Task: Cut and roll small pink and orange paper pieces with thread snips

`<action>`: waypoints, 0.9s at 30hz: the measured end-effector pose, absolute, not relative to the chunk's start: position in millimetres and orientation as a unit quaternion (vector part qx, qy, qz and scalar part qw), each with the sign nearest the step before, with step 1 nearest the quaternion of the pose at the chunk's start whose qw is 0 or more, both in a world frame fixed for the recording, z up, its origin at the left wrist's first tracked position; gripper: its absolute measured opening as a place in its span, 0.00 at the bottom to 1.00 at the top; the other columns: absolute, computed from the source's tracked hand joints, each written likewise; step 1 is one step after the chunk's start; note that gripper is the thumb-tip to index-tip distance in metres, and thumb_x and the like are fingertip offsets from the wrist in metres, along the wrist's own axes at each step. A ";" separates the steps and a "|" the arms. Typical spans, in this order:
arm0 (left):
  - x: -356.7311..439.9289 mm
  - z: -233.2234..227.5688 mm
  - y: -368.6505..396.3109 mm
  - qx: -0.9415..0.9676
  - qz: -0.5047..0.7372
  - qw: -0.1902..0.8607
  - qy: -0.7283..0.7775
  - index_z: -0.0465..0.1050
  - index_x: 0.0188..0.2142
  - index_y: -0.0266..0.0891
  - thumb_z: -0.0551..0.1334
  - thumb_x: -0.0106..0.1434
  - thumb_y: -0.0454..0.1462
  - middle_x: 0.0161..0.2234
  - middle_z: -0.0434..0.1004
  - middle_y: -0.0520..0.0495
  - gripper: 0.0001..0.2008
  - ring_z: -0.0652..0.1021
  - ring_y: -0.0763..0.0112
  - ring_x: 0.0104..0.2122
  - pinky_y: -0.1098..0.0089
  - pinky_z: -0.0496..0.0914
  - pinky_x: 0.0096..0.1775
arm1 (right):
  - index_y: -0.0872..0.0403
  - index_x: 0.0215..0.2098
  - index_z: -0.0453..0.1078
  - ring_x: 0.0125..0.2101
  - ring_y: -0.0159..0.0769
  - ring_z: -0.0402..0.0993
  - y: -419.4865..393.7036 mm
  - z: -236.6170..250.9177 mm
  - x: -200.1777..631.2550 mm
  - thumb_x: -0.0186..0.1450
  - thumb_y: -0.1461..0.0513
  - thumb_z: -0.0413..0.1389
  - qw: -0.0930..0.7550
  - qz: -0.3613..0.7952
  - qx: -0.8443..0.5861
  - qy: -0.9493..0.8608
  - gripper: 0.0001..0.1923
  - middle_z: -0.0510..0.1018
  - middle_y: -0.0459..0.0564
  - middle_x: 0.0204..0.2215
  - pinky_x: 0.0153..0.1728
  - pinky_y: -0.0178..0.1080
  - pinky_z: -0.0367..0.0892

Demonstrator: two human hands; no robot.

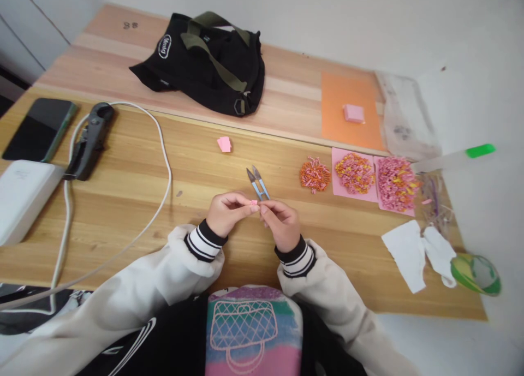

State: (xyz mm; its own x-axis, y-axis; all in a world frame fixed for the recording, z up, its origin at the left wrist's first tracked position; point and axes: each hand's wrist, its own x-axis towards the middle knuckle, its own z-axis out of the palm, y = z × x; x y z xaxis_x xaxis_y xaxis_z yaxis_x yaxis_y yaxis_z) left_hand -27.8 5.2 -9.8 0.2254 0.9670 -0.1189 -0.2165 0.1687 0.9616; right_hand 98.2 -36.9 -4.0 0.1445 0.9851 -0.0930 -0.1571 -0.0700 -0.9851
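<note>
My left hand (227,212) and my right hand (282,221) meet above the wooden table (164,212), both pinching a tiny pink paper piece (254,203) between their fingertips. Small thread snips (257,183) with blue handles lie on the table just beyond my fingers, blades pointing away from me. A folded pink paper scrap (224,144) lies farther back. To the right sit three piles of small pink and orange paper pieces (314,174), two of them on pink sheets (354,174).
A black bag (204,65) lies at the back. Left are a phone (39,129), a white box (22,198), black pliers (88,141) and a white cable (161,163). Right are an orange sheet (347,106) carrying a pink block (353,113), white tissue (413,250), a green tape roll (477,273).
</note>
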 end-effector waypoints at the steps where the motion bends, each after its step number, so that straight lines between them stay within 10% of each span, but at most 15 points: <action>1: -27.7 -9.6 5.2 0.449 0.461 0.641 0.418 0.72 0.17 0.36 0.70 0.40 0.35 0.19 0.74 0.51 0.08 0.72 0.77 0.22 0.74 0.67 0.27 | 0.54 0.29 0.73 0.17 0.25 0.61 -37.0 -3.5 97.9 0.56 0.60 0.56 0.554 0.516 -0.516 -0.401 0.06 0.71 0.43 0.18 0.20 0.32 0.60; 27: -29.1 -11.9 7.5 0.412 0.406 0.678 0.454 0.73 0.17 0.35 0.71 0.35 0.40 0.20 0.77 0.49 0.12 0.74 0.73 0.22 0.71 0.71 0.29 | 0.52 0.30 0.75 0.26 0.31 0.71 -37.0 -2.3 98.9 0.54 0.61 0.58 0.541 0.487 -0.530 -0.435 0.06 0.79 0.48 0.27 0.27 0.36 0.67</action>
State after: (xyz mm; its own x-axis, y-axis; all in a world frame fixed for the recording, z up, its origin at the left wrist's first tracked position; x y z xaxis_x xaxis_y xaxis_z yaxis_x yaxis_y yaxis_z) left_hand -29.1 7.5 -11.9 0.2586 0.9239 -0.2821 -0.1763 0.3323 0.9266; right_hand 98.9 -37.0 -2.3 0.1473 0.9881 -0.0450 -0.0670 -0.0354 -0.9971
